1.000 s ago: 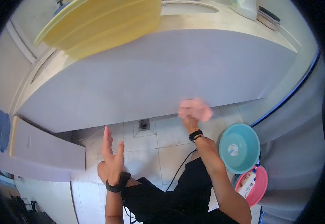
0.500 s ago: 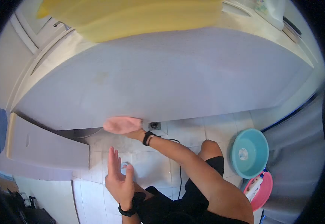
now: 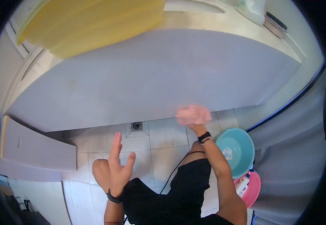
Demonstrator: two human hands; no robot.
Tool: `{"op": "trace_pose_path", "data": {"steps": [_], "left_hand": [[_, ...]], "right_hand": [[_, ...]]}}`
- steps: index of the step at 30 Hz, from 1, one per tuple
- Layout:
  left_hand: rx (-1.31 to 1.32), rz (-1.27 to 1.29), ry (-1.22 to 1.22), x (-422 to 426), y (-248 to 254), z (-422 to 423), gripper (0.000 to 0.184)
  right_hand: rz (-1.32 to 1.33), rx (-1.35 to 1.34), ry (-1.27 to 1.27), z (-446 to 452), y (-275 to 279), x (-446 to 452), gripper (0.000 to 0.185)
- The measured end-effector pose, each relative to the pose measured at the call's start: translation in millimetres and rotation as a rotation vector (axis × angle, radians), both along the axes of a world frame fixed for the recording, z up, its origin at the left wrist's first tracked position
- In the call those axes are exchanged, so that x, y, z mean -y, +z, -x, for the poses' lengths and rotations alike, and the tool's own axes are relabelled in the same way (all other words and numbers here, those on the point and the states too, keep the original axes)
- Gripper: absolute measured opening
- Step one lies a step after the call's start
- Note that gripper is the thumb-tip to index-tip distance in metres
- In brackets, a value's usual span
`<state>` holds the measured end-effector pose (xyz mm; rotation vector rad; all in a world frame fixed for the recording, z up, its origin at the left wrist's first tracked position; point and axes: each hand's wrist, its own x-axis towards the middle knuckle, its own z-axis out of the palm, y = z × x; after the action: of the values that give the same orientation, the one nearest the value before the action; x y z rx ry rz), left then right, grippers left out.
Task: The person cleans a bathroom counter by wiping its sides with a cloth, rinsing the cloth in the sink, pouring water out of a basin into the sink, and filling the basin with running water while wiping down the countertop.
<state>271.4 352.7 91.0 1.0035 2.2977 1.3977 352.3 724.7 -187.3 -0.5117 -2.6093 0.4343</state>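
Note:
A pink cloth, blurred by motion, covers most of my right hand. The hand presses it along the lower edge of the pale bathtub side panel, right of centre. Its fingers are hidden by the cloth. My left hand hangs over my left knee, fingers stretched upward and thumb apart, with nothing in it.
A yellow basin sits on the tub's rim at the top left. A bottle and a brush stand top right. Near my right arm are a teal basin and a pink basin. A floor drain lies below the panel.
My right hand has moved the pink cloth from left to right along the panel's lower edge. The view has shifted slightly; my left hand stays raised and open.

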Motion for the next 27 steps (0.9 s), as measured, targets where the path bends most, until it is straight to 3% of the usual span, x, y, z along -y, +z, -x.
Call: {"op": "trace_pose_path", "data": {"steps": [2, 4, 5, 8, 9, 10, 11, 12, 14, 15, 17, 18, 20, 21, 22, 23, 24, 25, 26, 27], "left_hand": [[-0.025, -0.171, -0.045, 2.2, -10.2, 1.6, 0.076], [-0.044, -0.118, -0.048, 5.5, -8.4, 1.0, 0.077], [-0.027, -0.119, -0.031, 8.3, -2.3, -1.2, 0.077], [0.061, -0.037, 0.128, 14.7, 30.7, -9.4, 0.069], [0.052, -0.042, 0.131, 17.3, 28.3, -7.7, 0.069], [0.030, -0.094, 0.174, 22.5, 22.5, -6.3, 0.073], [0.011, -0.141, 0.214, 27.8, 17.7, -5.5, 0.078], [0.005, -0.137, 0.213, 29.4, 13.9, -8.0, 0.078], [-0.008, -0.366, 0.281, 25.1, 9.8, -15.5, 0.091], [-0.017, -0.361, 0.277, 27.4, 9.4, -17.4, 0.091], [-0.022, -0.266, 0.285, 28.5, 9.3, -20.1, 0.101], [-0.020, -0.273, 0.280, 24.9, 7.1, -18.6, 0.101], [0.078, -0.368, 0.270, 18.6, -0.2, -17.0, 0.104], [0.091, -0.366, 0.265, 15.5, 1.7, -19.4, 0.104], [0.070, -0.297, 0.225, 10.7, 7.3, -18.7, 0.103], [0.042, -0.232, 0.187, 8.1, 12.1, -16.8, 0.102], [0.040, -0.234, 0.188, 7.7, 9.4, -15.6, 0.102], [0.045, -0.278, 0.152, 4.9, 2.0, -13.3, 0.100], [0.048, -0.323, 0.112, 3.4, -2.1, -9.5, 0.099], [0.048, -0.329, 0.109, 5.3, -3.6, -6.3, 0.099]], "right_hand": [[0.181, -0.156, -0.025, -76.7, 32.6, -1.9, 0.028], [0.367, -0.300, -0.030, -61.8, 98.0, 12.4, 0.031], [0.371, -0.299, -0.014, -48.2, 102.9, 22.6, 0.031], [-0.039, -0.294, 0.114, 32.8, 95.8, 74.3, 0.047], [0.663, -0.332, 0.416, 76.1, 95.9, 97.5, 0.055], [0.486, -0.314, 0.493, 117.2, 128.4, 129.0, 0.053], [0.559, -0.236, 0.553, 137.2, 167.1, 161.1, 0.052], [0.562, -0.243, 0.553, 167.7, 171.2, 187.0, 0.052], [1.696, -0.385, 0.954, 224.1, 176.8, 224.6, 0.048], [1.697, -0.396, 0.960, 249.9, 154.5, 232.7, 0.048], [0.582, -0.407, 0.569, 292.0, 92.3, 231.7, 0.039], [0.575, -0.406, 0.564, 276.8, 106.0, 218.4, 0.039], [1.096, -0.087, 0.689, 195.5, 177.9, 174.9, 0.031], [1.099, -0.081, 0.675, 113.1, 221.2, 159.2, 0.031], [0.778, 0.041, 0.539, 86.8, 296.3, 136.8, 0.028], [0.170, -0.557, 0.400, 77.6, 197.5, 101.2, 0.033], [0.002, -0.488, 0.384, 30.5, 209.2, 71.4, 0.034], [0.050, -0.496, 0.359, 2.0, 170.6, 28.5, 0.037], [-0.022, -0.502, 0.016, -37.0, 188.0, 27.0, 0.038], [-0.386, -0.496, -0.288, -59.1, 146.4, -5.8, 0.035]]}}
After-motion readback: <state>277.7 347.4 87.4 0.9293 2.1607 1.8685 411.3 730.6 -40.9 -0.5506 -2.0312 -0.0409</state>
